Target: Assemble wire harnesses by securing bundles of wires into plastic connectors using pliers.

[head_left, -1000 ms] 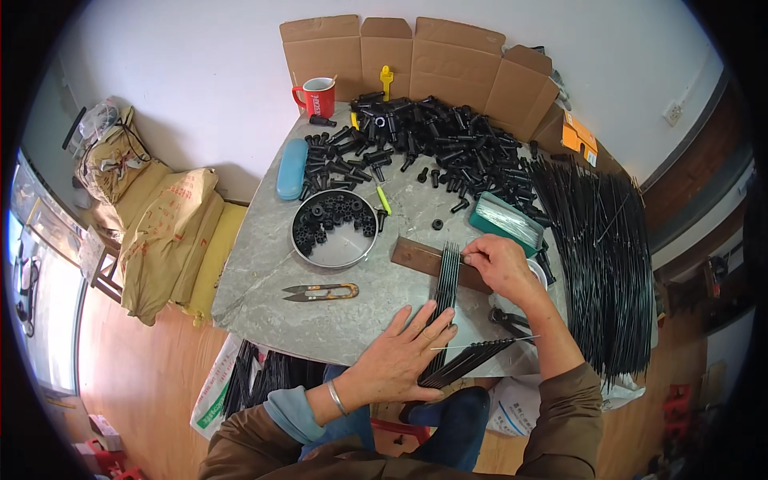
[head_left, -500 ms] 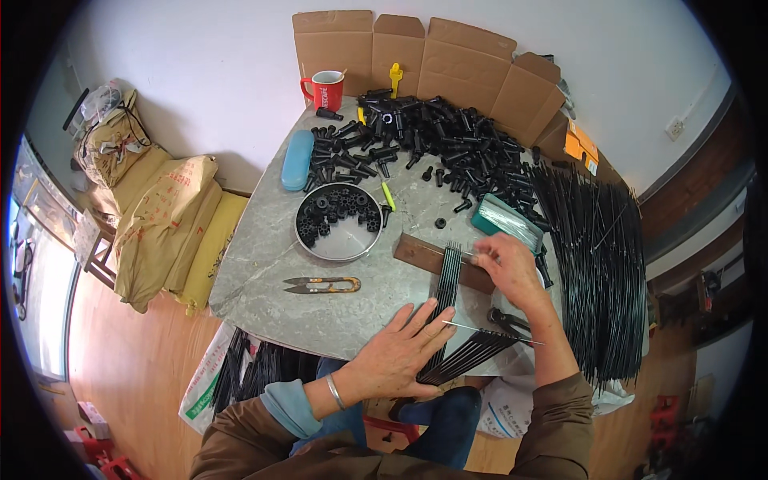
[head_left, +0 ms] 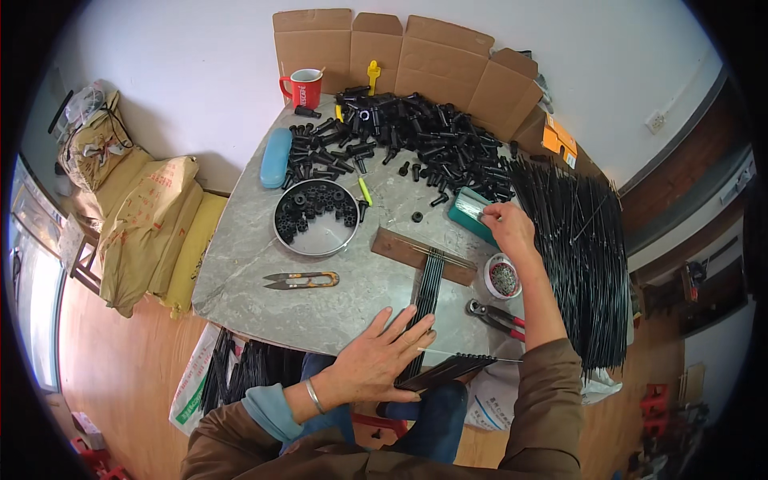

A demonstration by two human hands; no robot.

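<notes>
My left hand (head_left: 373,360) lies flat, fingers spread, over a row of thin black rods (head_left: 429,290) at the table's front edge. Their far ends rest on a brown wooden bar (head_left: 392,245), where thin metal wires lie along it. A second fan of black rods (head_left: 448,373) hangs beside my left hand, with a thin wire (head_left: 506,359) across its ends. My right hand (head_left: 514,232) has its fingertips pinched together at a teal case (head_left: 467,220) holding shiny thin wires. What sits between those fingertips is too small to make out.
Near my right forearm are a white bowl of small metal pieces (head_left: 490,282) and red-handled pliers (head_left: 500,322). Thread snips (head_left: 302,280) and a round tin of black parts (head_left: 332,244) lie left. Black fittings (head_left: 408,120) heap behind; long black rods (head_left: 572,264) stack right.
My right hand has gone from the rod ends at the wooden bar to the teal case, uncovering the white bowl. My left hand stays on the rods. The whole view has shifted slightly.
</notes>
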